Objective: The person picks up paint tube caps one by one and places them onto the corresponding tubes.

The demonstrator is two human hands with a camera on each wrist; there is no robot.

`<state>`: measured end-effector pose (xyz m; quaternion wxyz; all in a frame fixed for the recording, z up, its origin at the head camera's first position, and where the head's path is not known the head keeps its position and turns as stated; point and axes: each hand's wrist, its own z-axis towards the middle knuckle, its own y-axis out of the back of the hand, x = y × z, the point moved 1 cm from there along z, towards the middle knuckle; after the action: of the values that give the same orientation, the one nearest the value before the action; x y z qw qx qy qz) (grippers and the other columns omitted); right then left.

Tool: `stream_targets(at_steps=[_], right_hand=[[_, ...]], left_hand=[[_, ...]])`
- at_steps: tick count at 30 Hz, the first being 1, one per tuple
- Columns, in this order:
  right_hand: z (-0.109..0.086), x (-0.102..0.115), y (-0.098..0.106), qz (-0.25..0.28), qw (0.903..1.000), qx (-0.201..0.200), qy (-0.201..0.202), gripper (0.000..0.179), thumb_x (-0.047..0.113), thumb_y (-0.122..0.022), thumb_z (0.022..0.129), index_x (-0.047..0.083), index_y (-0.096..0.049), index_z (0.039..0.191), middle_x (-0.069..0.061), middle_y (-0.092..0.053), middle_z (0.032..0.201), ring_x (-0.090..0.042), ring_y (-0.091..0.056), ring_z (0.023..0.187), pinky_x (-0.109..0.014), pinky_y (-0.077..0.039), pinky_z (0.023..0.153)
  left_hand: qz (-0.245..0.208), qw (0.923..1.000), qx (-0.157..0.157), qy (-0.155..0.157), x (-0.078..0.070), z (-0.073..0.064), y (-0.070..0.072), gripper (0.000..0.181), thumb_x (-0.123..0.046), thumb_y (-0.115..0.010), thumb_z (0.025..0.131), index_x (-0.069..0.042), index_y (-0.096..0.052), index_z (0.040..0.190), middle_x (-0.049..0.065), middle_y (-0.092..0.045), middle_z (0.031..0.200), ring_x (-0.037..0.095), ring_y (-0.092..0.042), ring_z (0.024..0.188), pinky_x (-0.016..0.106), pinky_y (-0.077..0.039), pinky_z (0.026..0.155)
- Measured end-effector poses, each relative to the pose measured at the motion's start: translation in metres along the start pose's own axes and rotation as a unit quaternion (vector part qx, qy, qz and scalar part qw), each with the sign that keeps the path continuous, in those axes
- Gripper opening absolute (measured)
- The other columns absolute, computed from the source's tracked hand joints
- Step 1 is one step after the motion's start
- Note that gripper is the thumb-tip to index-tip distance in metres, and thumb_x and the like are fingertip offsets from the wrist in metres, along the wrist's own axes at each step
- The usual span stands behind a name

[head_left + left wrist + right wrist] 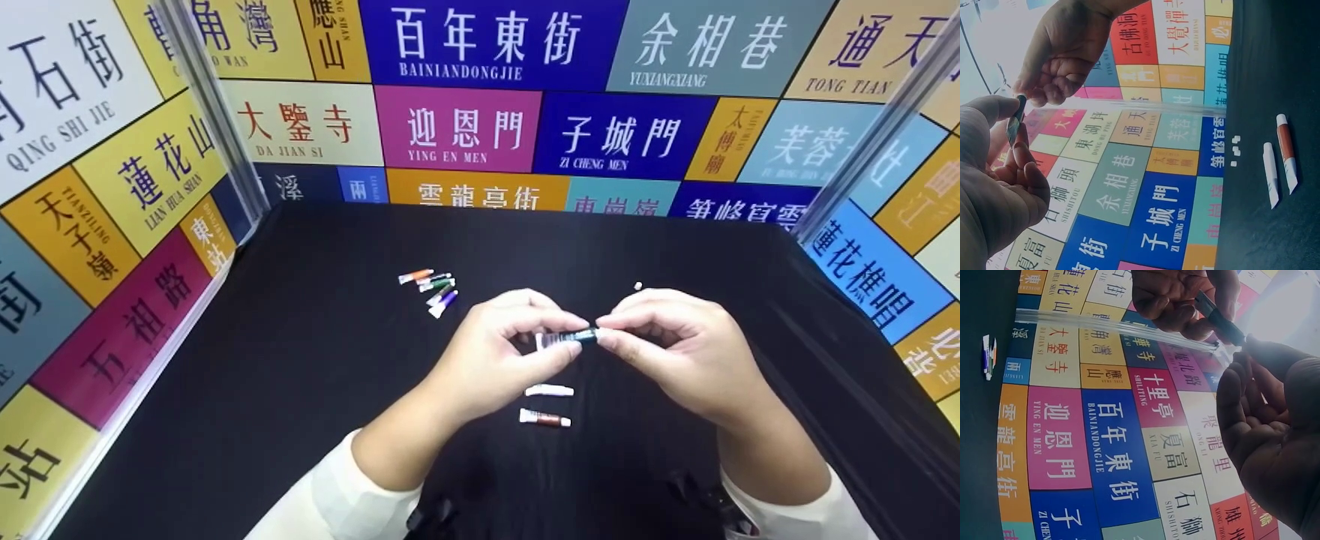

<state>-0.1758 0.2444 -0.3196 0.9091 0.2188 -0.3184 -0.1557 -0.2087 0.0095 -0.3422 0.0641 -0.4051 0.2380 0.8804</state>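
My left hand point(491, 356) pinches a small dark green paint tube point(576, 336) between thumb and fingers, above the black table. At the tube's other end the thumb and fingertips of my right hand point(679, 337) pinch its white cap, which they mostly cover. The right wrist view also has the dark tube point(1220, 319) slanting between both hands. Below the hands lie a white paint tube point(550, 390) and a reddish-brown one point(545, 420), roughly parallel, both with white caps.
Left of the hands lies a loose group of paint tubes, among them an orange one point(415, 277), a green one point(438, 285) and a purple one point(443, 304). Several small white caps point(1235, 151) sit beyond the right hand. Printed panels point(457, 127) wall the black table point(300, 300).
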Motion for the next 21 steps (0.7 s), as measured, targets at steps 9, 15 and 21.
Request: stream_targets(at_steps=[9, 15, 21], right_hand=[[-0.0021, -0.0044, -0.0033, -0.053, 0.9979, -0.016, -0.034, 0.024, -0.001, -0.086, 0.084, 0.019, -0.08, 0.073, 0.004, -0.075, 0.076, -0.004, -0.064, 0.071, -0.017, -0.047, 0.064], [-0.001, -0.0066, -0.0006, -0.032, 0.9991, -0.012, -0.027, 0.022, -0.004, -0.08, 0.088, 0.017, -0.082, 0.081, 0.005, -0.075, 0.08, -0.005, -0.06, 0.071, -0.021, -0.046, 0.061], [-0.0008, -0.0072, 0.0022, 0.069, 0.9976, 0.001, 0.001, 0.025, -0.014, -0.076, 0.085, 0.0, -0.08, 0.105, -0.005, -0.076, 0.102, -0.008, -0.067, 0.082, -0.016, -0.056, 0.068]], left_hand=[[0.005, 1.0, 0.007, -0.005, -0.0006, -0.0004, -0.0038, 0.021, -0.017, -0.081, 0.094, -0.018, -0.085, 0.115, -0.004, -0.076, 0.101, 0.008, -0.064, 0.088, 0.025, -0.057, 0.072], [-0.004, 1.0, 0.001, -0.002, 0.0003, -0.0002, -0.0038, 0.021, -0.017, -0.082, 0.094, -0.017, -0.085, 0.115, -0.001, -0.077, 0.101, 0.015, -0.066, 0.087, 0.026, -0.057, 0.071], [0.004, 1.0, -0.005, 0.005, 0.0019, 0.0003, -0.0021, 0.022, -0.018, -0.081, 0.094, -0.017, -0.084, 0.115, -0.004, -0.077, 0.103, 0.012, -0.066, 0.089, 0.028, -0.059, 0.072]])
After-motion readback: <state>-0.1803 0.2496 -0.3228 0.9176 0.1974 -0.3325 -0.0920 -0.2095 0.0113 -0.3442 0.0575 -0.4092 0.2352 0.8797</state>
